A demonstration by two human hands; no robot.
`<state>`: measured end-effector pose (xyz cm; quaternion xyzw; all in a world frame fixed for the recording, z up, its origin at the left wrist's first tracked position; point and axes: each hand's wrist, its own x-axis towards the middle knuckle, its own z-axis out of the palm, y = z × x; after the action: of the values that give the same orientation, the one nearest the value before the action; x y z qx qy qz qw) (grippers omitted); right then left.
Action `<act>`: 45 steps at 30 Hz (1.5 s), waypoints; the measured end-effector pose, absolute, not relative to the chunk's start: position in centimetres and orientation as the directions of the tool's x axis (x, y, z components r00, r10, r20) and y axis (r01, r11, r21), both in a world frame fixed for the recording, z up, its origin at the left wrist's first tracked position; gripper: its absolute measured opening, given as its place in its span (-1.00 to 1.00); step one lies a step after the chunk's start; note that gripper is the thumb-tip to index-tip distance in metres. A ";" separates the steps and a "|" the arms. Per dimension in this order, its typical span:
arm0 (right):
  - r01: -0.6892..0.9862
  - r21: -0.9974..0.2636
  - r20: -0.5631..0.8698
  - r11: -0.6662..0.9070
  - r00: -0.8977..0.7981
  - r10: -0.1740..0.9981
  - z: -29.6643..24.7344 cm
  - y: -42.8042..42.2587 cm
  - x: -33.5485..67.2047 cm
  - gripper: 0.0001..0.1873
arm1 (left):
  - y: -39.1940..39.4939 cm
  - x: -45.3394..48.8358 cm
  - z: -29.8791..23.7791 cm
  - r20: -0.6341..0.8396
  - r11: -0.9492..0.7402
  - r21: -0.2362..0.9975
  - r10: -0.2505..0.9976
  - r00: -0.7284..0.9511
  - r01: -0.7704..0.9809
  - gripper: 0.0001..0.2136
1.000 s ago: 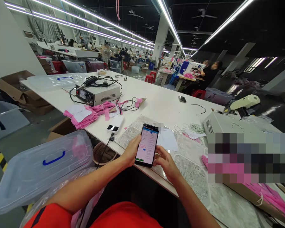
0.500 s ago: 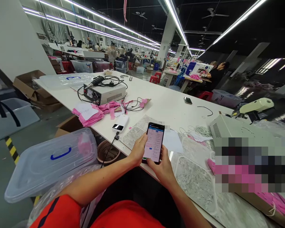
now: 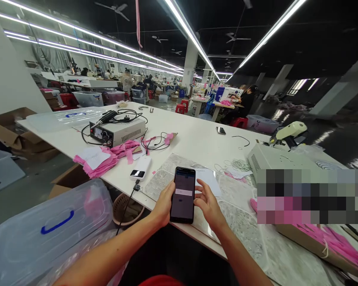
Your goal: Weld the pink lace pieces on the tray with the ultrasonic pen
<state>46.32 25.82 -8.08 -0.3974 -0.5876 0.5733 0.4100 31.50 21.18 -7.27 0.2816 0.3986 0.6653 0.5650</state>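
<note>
My left hand grips a black smartphone by its left side, upright over the front edge of the table. The phone's screen is dimmed, with a pale box across its middle; the writing is too small to read. Beside the phone's right edge is my right hand, its fingers bent and apart, holding nothing. Whether its fingertips touch the phone's edge I cannot tell. Behind the phone lies a white paper sheet on a grey marbled mat. A white power bank with a black cable lies to the left.
A control box with coiled cables stands beyond pink fabric pieces on the white table. Another phone lies farther back. At right stands a pale green machine. A lidded plastic bin is at lower left.
My right hand has come off the phone's screen and lower edge to its right side. The screen has gone from a bright page to a dimmed one with a box. The view has shifted.
</note>
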 end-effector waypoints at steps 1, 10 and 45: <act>-0.023 -1.000 0.026 0.020 -0.334 0.942 -7.8 26.1 46.3 -0.29 | 21.1 31.6 -7.3 -0.072 -0.040 0.856 0.978 -0.195 -0.516 -0.55; -0.081 -0.995 -0.033 -0.055 -0.252 0.967 -5.7 27.5 46.3 -0.27 | 20.7 32.4 -7.4 -0.118 0.047 0.858 0.987 -0.106 -0.511 -0.50; -0.073 -0.997 0.007 -0.015 -0.293 0.956 -4.7 28.4 44.9 -0.27 | 20.7 32.4 -7.5 -0.167 0.090 0.836 0.982 -0.094 -0.542 -0.52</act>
<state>44.92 28.44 -4.70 -0.4022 -0.5488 0.5879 0.4376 32.44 20.70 -7.45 0.2706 0.4064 0.6178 0.6163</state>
